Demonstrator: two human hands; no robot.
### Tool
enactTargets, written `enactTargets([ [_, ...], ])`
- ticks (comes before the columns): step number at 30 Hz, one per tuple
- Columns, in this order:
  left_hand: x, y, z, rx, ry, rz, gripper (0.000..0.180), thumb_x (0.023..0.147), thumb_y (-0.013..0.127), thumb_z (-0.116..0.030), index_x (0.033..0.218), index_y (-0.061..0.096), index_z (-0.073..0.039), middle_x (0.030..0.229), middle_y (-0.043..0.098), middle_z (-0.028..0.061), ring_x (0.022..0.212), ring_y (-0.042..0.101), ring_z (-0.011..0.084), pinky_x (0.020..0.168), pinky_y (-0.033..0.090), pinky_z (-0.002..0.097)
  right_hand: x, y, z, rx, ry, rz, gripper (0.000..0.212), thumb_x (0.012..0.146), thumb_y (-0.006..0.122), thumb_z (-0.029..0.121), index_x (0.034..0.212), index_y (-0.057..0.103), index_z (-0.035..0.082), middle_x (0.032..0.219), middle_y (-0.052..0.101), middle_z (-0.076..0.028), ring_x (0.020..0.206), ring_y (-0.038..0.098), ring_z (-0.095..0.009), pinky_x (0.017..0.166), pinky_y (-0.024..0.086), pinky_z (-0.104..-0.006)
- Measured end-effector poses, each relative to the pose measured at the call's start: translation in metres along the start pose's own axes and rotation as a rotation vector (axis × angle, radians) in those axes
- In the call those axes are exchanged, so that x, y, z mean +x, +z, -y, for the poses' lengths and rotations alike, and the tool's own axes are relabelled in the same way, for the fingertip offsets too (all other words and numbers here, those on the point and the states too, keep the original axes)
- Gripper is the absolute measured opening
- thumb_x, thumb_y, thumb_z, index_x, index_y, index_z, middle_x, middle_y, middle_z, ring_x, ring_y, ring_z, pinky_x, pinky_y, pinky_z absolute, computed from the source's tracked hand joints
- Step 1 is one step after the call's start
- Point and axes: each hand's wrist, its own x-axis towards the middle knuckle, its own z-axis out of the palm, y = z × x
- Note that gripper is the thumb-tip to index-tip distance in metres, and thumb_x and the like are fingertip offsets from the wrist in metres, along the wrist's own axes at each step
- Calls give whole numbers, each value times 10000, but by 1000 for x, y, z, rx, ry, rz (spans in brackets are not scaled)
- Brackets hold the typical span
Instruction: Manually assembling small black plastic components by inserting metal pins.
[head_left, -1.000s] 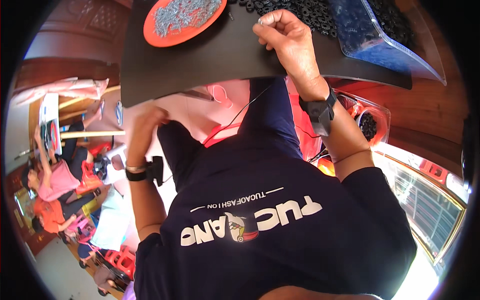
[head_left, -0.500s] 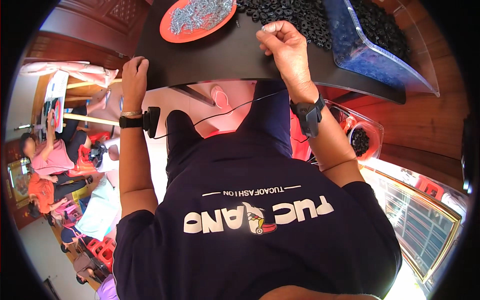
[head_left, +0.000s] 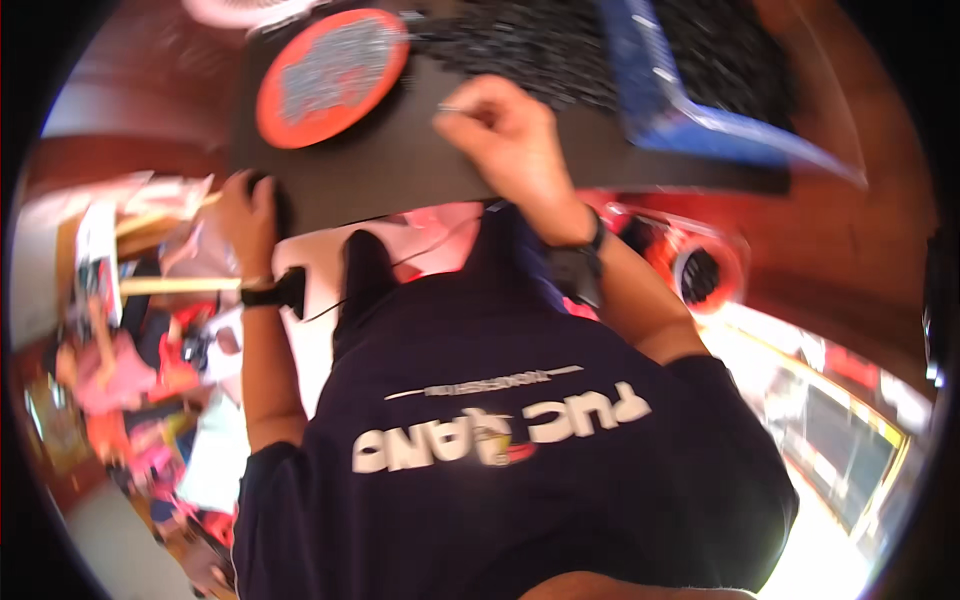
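My right hand is over the dark table, thumb and forefinger pinched around a small silver metal piece; blur hides its exact kind. An orange-red plate to its left bears a heap of similar small silver pieces. Beyond my right hand lies a spread of small black parts. My left hand rests at the table's left edge, its fingers too smeared to read.
A blue-sided clear bin full of black parts stands at the table's right. Below it is a red container with more black parts. A black cable runs between my wrists. Several people sit at the far left, near a pale wooden bar.
The view has shifted and blurred. My right hand has come left and nearer, toward the plate, still pinching the small piece. My left hand stays by the table edge.
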Motion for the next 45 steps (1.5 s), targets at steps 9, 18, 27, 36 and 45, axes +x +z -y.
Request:
enactTargets([
  [9,-14,6,-33,87,-85,-87,331,780,619,-315,1004,618,-70,1088,586,123,1067,526,303,909,420,421,-14,-14,7,139,66,41,104,839,650,-8,883,582,57,782,553,36,656,492,-33,594,395,-175],
  [18,-7,9,-31,176,-105,-59,375,786,601,-349,1059,586,-93,1133,572,91,1069,534,296,892,414,431,-6,-12,5,72,55,53,93,846,655,18,891,583,57,755,550,27,651,505,-44,585,397,-175],
  [27,-10,9,-24,116,-75,-78,360,764,622,-322,992,602,-44,1077,571,134,1048,523,323,901,418,435,-9,-14,-1,-19,-17,94,64,853,650,33,883,597,54,755,557,19,661,500,-52,585,386,-187],
  [36,-10,7,-34,99,-183,-28,389,775,585,-353,1039,612,-69,1108,561,117,1113,487,299,956,372,416,-5,-17,-7,-46,-9,141,71,861,652,46,910,601,56,779,570,23,657,500,-48,590,383,-180],
  [45,-10,7,-28,152,-161,-42,390,770,582,-371,1021,615,-74,1087,580,124,1078,515,310,905,405,435,-2,-16,-11,-38,-28,195,73,864,646,40,922,603,52,761,561,24,666,502,-52,589,385,-187],
])
